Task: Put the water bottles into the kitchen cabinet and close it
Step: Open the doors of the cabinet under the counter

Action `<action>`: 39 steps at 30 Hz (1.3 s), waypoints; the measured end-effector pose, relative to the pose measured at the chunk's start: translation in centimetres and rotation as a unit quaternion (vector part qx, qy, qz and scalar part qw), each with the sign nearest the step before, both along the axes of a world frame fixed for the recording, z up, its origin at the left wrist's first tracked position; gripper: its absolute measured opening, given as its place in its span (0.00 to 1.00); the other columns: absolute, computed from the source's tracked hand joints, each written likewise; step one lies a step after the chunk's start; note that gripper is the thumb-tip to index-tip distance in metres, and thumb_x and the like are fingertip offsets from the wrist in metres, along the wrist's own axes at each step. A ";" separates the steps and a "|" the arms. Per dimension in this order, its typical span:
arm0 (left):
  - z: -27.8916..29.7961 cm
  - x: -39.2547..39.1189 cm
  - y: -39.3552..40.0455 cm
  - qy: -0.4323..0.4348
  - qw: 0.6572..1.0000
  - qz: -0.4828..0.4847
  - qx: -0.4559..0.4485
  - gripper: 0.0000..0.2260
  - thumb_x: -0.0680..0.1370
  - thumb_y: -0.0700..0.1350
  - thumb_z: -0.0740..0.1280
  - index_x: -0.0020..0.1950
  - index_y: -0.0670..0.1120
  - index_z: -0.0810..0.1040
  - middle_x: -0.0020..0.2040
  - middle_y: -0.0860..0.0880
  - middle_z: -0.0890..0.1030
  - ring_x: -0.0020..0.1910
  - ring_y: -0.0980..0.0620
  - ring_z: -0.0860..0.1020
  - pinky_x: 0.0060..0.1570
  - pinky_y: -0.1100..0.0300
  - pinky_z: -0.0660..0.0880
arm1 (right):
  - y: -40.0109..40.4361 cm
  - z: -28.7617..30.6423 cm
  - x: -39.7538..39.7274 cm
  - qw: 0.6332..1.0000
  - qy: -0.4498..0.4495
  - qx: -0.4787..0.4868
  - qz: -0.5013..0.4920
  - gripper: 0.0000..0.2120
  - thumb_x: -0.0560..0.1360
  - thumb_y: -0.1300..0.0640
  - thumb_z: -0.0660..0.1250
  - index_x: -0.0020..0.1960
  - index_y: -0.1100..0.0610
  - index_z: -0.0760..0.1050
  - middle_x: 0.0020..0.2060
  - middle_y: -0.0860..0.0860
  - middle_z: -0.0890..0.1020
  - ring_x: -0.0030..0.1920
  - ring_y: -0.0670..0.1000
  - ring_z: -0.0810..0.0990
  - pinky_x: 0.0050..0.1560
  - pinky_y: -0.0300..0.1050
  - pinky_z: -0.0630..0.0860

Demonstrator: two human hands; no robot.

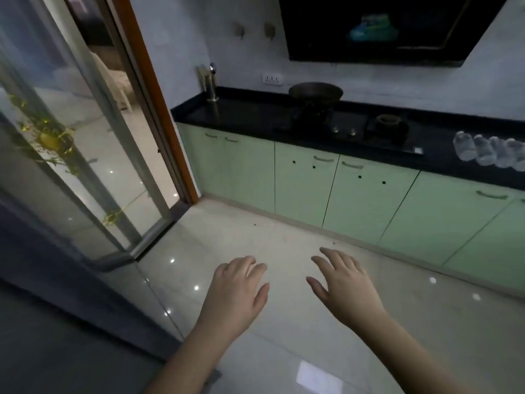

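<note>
The left hand point(237, 288) and right hand point(343, 282) are hovering side by side over the floor, fingers loosely spread, holding nothing. The water bottles point(488, 150) are lying on the countertop point(255, 115) far ahead-right of the right hand, above closed cabinet doors point(369, 194).

Head-worn wide view, angled down toward floor point(284, 322) and counter point(255, 115)

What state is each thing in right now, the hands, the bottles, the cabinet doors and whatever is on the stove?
left hand: open, holding nothing, over the floor
right hand: open, fingers spread, holding nothing
water bottles: on the black countertop, not yet stored
green cabinet doors: all shut
wok: sitting on the gas stove
glass door: cannot tell
</note>
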State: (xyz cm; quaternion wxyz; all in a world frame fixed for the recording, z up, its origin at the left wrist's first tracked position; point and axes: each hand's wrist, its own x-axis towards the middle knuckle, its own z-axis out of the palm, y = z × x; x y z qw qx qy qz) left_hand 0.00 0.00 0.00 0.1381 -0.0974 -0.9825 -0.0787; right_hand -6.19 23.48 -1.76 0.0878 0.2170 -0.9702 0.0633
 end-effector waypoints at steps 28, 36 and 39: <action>-9.9 -21.1 -2.9 -0.220 0.965 0.137 0.027 0.16 0.74 0.55 0.60 0.58 0.52 0.78 0.49 0.51 0.83 0.43 0.51 0.82 0.40 0.55 0.80 | -4.5 -9.2 -28.7 0.963 -0.214 0.055 0.156 0.19 0.68 0.43 0.67 0.53 0.52 0.82 0.49 0.50 0.85 0.48 0.52 0.85 0.49 0.49 0.80; -11.1 -28.0 -13.4 -0.206 0.952 0.220 0.046 0.20 0.76 0.56 0.57 0.61 0.51 0.79 0.53 0.50 0.82 0.45 0.49 0.82 0.41 0.52 0.80 | -17.6 -9.4 -36.7 0.940 -0.194 0.088 0.268 0.19 0.70 0.44 0.66 0.56 0.53 0.80 0.51 0.51 0.83 0.50 0.54 0.83 0.51 0.50 0.79; -10.8 -31.9 -18.0 -0.178 0.956 0.227 0.059 0.21 0.77 0.57 0.55 0.62 0.50 0.79 0.54 0.50 0.82 0.47 0.49 0.82 0.44 0.53 0.77 | -21.8 -9.5 -40.9 0.925 -0.206 0.113 0.297 0.21 0.78 0.45 0.60 0.68 0.53 0.72 0.64 0.51 0.77 0.63 0.55 0.76 0.64 0.51 0.68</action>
